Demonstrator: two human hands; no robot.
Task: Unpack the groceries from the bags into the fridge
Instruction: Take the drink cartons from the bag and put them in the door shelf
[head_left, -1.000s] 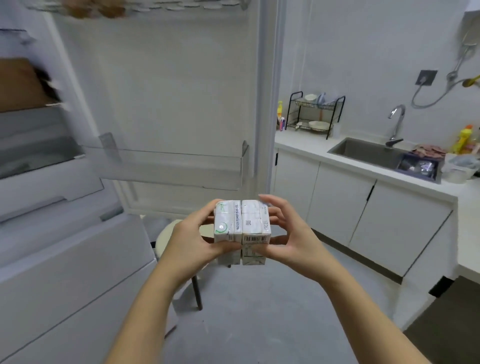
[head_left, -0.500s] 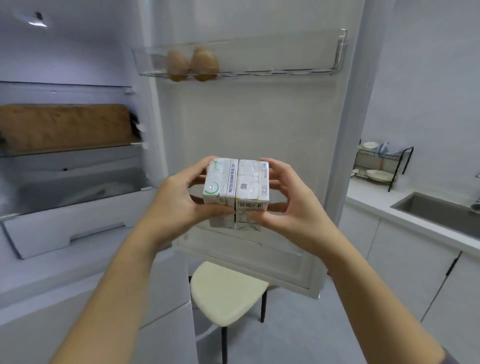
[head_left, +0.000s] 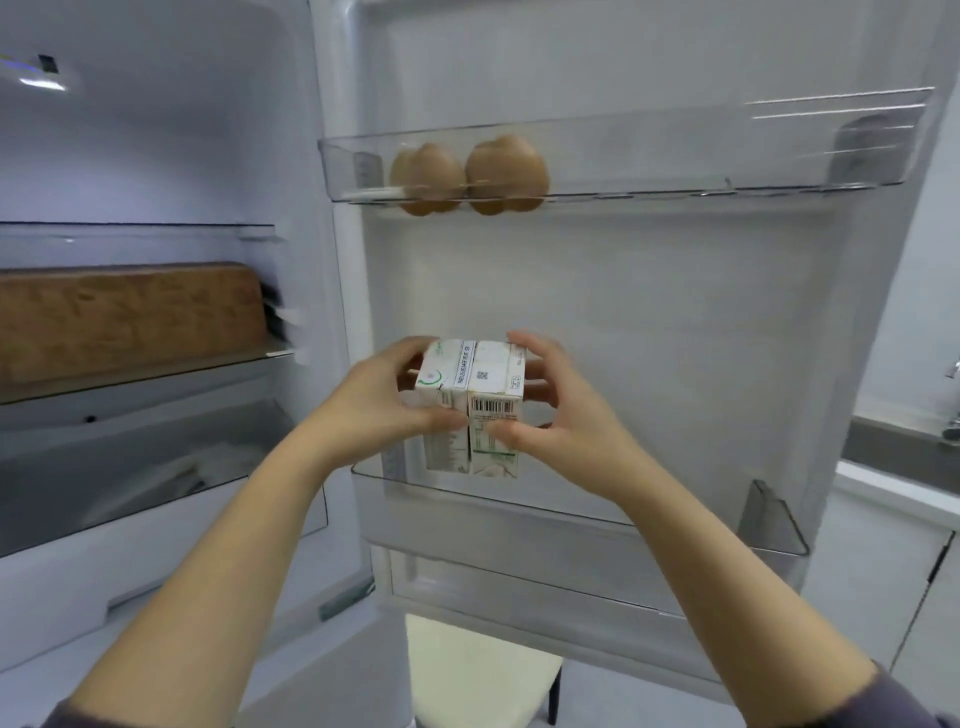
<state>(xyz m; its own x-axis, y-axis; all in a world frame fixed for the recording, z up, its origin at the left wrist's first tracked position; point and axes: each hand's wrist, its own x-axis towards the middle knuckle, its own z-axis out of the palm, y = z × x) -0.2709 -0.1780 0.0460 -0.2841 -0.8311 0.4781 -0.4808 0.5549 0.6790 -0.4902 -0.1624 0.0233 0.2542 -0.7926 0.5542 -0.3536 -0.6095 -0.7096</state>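
Two small white drink cartons (head_left: 470, 405), pressed side by side, are held between both hands in front of the open fridge door. My left hand (head_left: 379, 400) grips the left carton, thumb across its front. My right hand (head_left: 561, 415) grips the right carton, the one with the barcode. The cartons' bottoms hang just above the clear lower door shelf (head_left: 571, 519), near its left end. The upper door shelf (head_left: 675, 171) holds brown eggs (head_left: 467, 174).
A brown loaf-like block (head_left: 130, 317) lies on a glass shelf inside the fridge at left, with a drawer (head_left: 130, 467) beneath. A cream stool (head_left: 478, 670) stands below the door. White cabinets and a counter (head_left: 904, 488) are at right.
The view rose from the floor and sink toward the fridge door. Both hands carried the two cartons up and forward, close to the lower door shelf.
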